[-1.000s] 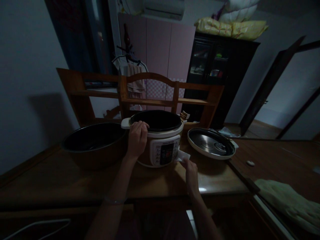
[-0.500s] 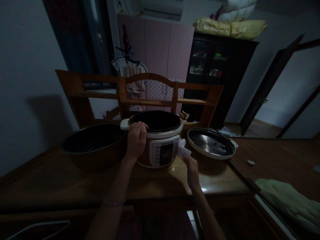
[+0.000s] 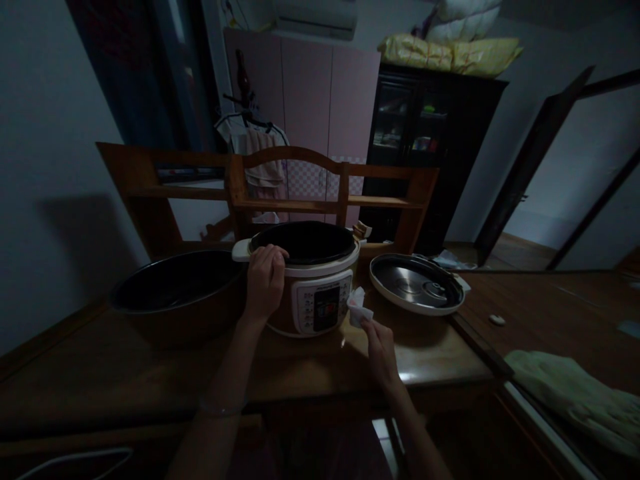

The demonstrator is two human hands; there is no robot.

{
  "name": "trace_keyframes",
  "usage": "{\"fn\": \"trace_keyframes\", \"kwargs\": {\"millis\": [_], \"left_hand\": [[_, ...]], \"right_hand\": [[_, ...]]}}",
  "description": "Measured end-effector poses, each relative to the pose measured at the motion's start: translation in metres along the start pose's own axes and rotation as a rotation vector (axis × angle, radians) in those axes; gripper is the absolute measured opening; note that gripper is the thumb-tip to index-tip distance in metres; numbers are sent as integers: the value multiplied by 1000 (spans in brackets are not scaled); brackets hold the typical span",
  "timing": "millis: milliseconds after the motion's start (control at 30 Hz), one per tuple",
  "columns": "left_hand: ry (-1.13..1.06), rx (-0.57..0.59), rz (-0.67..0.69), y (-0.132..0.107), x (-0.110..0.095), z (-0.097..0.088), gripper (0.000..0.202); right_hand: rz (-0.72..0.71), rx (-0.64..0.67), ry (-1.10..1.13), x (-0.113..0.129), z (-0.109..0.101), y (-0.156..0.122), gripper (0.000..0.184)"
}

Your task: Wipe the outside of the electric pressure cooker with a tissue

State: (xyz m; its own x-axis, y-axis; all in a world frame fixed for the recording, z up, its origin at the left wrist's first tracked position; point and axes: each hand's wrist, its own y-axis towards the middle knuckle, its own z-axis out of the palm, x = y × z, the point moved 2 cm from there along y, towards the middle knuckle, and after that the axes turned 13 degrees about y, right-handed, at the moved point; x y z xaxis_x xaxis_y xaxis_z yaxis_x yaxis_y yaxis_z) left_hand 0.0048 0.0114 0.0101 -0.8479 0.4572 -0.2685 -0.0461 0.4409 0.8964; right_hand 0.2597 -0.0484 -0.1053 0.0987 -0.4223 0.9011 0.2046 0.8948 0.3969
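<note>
Dim light fills the room, and we lean over a brown wooden counter [image 3: 300,373]. The fingers [image 3: 369,328] of our right hand [image 3: 380,347] are pinched shut on a white crumpled tissue [image 3: 357,308], which is pressed against the lower right side of a cream and brown electric pressure cooker [image 3: 310,293], just beside its control panel. That wrist is bent upward, with the forearm running back toward us.

Our left hand [image 3: 265,283] curls over the cooker's near left rim, fingers hooked on the edge and closed around it, arm stretched forward.

The cooker stands open near the middle of the counter. A wide dark metal basin [image 3: 175,287] crowds its left side, close enough that we cannot tell whether they touch. A round steel lid [image 3: 415,283] lies inner face up to the right, a little apart. A brown wooden shelf rack [image 3: 300,200] rises behind them. A pale green cloth [image 3: 575,393] lies far right.
</note>
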Motion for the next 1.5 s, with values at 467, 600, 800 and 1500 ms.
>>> {"fn": "trace_keyframes", "kwargs": {"millis": [467,600,800,1500], "left_hand": [[7,-6,3,0,-1,0,35],[6,-10,1,0,0,1,34],[8,-12,-6,-1,0,2,35],[31,-18,3,-1,1,2,35]], "right_hand": [[104,-195,154,-9,24,3,36],[88,-181,163,1,31,-6,34],[61,-159,127,13,30,-9,32],[151,-222,258,-16,23,10,40]]}}
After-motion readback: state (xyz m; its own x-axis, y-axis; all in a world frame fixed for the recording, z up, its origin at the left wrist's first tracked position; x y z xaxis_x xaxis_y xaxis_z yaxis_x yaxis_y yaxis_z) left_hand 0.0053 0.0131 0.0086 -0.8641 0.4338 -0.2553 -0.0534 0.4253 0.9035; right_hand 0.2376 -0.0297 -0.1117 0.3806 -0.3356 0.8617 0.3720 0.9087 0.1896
